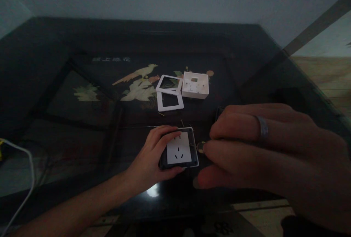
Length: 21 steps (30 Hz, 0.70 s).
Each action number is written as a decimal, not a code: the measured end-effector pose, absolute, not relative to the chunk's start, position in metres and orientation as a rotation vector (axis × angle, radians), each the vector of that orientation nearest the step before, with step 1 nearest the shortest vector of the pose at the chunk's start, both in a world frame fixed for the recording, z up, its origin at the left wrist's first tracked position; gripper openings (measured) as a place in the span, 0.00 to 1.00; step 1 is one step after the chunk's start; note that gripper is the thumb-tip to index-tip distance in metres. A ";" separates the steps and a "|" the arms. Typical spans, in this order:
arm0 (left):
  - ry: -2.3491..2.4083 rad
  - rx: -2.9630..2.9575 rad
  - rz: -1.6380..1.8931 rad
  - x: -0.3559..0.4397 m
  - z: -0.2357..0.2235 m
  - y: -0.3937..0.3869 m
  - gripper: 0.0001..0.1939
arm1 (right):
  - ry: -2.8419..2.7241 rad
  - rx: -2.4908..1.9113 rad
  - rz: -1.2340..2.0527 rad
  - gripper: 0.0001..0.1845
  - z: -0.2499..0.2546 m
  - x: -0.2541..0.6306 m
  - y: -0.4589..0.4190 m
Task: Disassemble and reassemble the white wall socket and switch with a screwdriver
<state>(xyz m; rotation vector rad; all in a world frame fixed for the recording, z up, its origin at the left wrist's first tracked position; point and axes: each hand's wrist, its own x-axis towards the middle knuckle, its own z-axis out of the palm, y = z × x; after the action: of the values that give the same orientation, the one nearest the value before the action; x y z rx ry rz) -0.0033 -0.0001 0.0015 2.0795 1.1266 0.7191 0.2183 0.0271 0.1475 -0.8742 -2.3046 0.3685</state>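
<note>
My left hand is wrapped round a wall socket, thumb on its near edge and fingers over its far edge. The socket has a white slotted face in a dark surround with a pale rim. Close on its right, my right hand wears a ring and is closed on a screwdriver. Only the yellowish and dark end of the handle and a thin shaft show, with the shaft pointing at the socket's right side. Whether the tip touches is hard to see.
Two white cover frames overlap beyond the socket, next to a white mounting box. One screw lies near the frames, another behind the socket. A white cable hangs at the left. The dark glossy tabletop meets a wall.
</note>
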 end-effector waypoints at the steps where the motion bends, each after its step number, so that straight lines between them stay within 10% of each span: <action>1: 1.114 2.099 0.729 -0.003 0.001 0.000 0.41 | -2.331 -0.860 0.286 0.10 0.148 0.219 0.028; 21: 1.097 2.261 0.746 -0.004 0.003 -0.004 0.41 | -2.425 -0.886 0.643 0.17 0.151 0.229 0.029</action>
<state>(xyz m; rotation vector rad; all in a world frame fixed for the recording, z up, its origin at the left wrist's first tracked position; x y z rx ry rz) -0.0040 -0.0036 0.0032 2.2608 1.0975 0.7463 0.2286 0.0290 0.1505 -0.8858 -2.4249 0.6430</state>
